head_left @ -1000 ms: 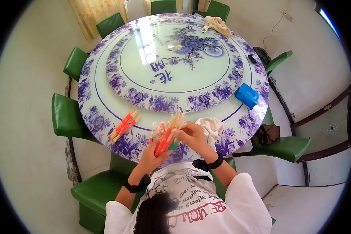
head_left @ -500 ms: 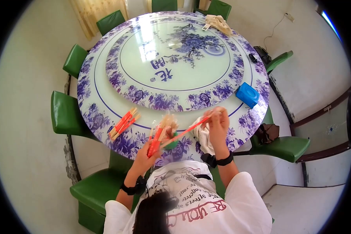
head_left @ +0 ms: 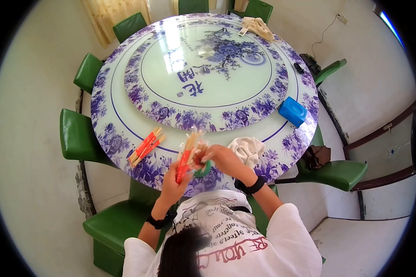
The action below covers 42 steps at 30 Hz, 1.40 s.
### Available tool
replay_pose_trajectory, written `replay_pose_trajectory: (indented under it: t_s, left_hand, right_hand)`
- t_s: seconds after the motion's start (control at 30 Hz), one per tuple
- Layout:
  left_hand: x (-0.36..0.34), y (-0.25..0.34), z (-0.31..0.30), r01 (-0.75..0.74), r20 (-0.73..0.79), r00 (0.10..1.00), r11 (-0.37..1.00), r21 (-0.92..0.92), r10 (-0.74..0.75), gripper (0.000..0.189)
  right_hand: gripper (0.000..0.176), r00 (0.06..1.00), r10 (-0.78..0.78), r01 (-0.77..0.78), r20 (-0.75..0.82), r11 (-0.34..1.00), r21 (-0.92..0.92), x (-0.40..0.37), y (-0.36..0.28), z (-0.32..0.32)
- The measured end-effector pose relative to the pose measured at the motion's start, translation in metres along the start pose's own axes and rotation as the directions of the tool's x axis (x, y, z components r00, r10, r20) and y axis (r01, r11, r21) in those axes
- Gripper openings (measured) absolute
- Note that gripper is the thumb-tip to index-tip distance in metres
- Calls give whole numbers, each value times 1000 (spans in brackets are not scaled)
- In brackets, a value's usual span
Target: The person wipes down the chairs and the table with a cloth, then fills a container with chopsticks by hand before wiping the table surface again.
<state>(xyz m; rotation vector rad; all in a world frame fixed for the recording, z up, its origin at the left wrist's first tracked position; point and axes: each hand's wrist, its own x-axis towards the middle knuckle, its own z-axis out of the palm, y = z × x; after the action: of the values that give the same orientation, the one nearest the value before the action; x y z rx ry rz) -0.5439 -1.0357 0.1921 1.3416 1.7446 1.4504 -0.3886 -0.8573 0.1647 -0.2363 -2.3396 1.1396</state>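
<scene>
My left hand (head_left: 174,180) is closed round the lower part of a bundle of chopsticks (head_left: 186,159) in red paper sleeves. Clear plastic shows around the pale upper ends of that bundle, which stands tilted over the table's near edge. Against its right side, my right hand (head_left: 222,159) has its fingers curled in; what they pinch is hidden. Just below the right fingers a round green object (head_left: 202,171) shows in part. More red-sleeved chopsticks (head_left: 145,147) lie on the table to the left of my hands.
A round floral table (head_left: 118,143) carries a raised turntable (head_left: 162,83). Right of my hands lies a white cloth (head_left: 247,150), with a blue box (head_left: 292,112) beyond it. A beige cloth bag (head_left: 259,28) lies at the far side. Green chairs (head_left: 76,136) surround the table.
My right hand has come left and down from above the white cloth to the bundle. The long red-sleeved piece it held stretched out no longer shows separately. My left hand keeps its hold.
</scene>
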Motion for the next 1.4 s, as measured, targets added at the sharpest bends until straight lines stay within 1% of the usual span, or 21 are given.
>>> replay_pose_trajectory:
  t_s: [0.1,0.2,0.27,0.3,0.37,0.47,0.5,0.57,0.67,0.73,0.83,0.87,0.93,0.97,1.07,1.17,1.2,1.27,1.3,1.37,1.4]
  left_hand:
    - [0,7,1,40,-1,999,998,-45,-40,35]
    - [-2,4,-1,75,-10,997,993,-95,-76,34]
    - [-2,8,-8,102,19,995,992,-77,-101,33]
    - [-1,12,-9,124,88,989,991,-54,-119,34]
    - [0,17,-10,164,224,962,986,-5,-158,35]
    - [1,17,4,57,312,948,998,7,-57,38]
    - [2,20,8,59,303,952,998,-26,-48,34]
    - [3,26,11,61,285,958,994,-92,-32,27]
    - [5,31,7,-48,292,956,999,13,42,28]
    - [0,20,3,-5,316,949,999,43,-9,29]
    - [-3,17,1,44,341,938,997,62,-62,31]
    - [-3,18,0,57,346,935,996,64,-75,32]
    - [-5,9,0,-49,306,952,996,68,26,31]
    - [-7,4,-2,-101,286,955,992,72,76,30]
    - [-15,-3,-9,117,201,972,992,38,-123,30]
    - [-15,0,-15,255,91,964,966,-33,-251,28]
    - [-15,0,-13,245,62,968,969,-41,-243,27]
    - [-11,0,-8,220,-1,975,974,-55,-221,25]
    - [-9,-3,-6,153,-7,988,988,-20,-154,23]
    - [-7,-8,0,23,-12,1000,998,52,-22,22]
    - [-7,-6,3,14,-13,1000,998,60,-14,21]
  right_hand:
    - [25,996,90,-82,29,975,-206,-5,-10,8]
    - [27,997,76,-68,19,958,-278,-3,-30,-8]
    - [28,995,92,-97,-37,976,-196,3,-53,-26]
    - [29,993,102,-111,-65,982,-154,6,-62,-32]
    - [24,980,187,-180,-62,978,107,7,-74,-35]
    - [19,945,313,-244,-92,866,437,4,-68,-25]
    - [17,929,356,-250,-104,810,531,3,-66,-22]
    - [12,921,360,-224,-145,797,561,3,-65,-29]
    - [15,917,329,-154,-226,813,561,-3,-58,-41]
    - [18,924,252,-88,-288,873,480,-9,-48,-44]
    - [18,920,299,-145,-252,860,490,-12,-52,-46]
    - [15,897,352,-154,-268,816,557,-11,-56,-47]
    - [12,843,457,-159,-282,715,681,-9,-64,-50]
    - [15,809,468,-123,-355,727,676,-10,-64,-51]
    - [24,688,475,-9,-549,762,648,-19,-57,-64]
    - [23,721,314,64,-617,857,511,-23,-55,-78]
    - [21,699,311,56,-644,874,483,-22,-55,-74]
    - [17,732,280,-76,-621,939,334,-19,-59,-63]
    - [15,751,265,-136,-605,958,252,-18,-59,-60]
    - [13,818,110,-113,-564,993,29,-17,-53,-58]
    - [12,855,50,-90,-516,995,-53,-14,-53,-58]
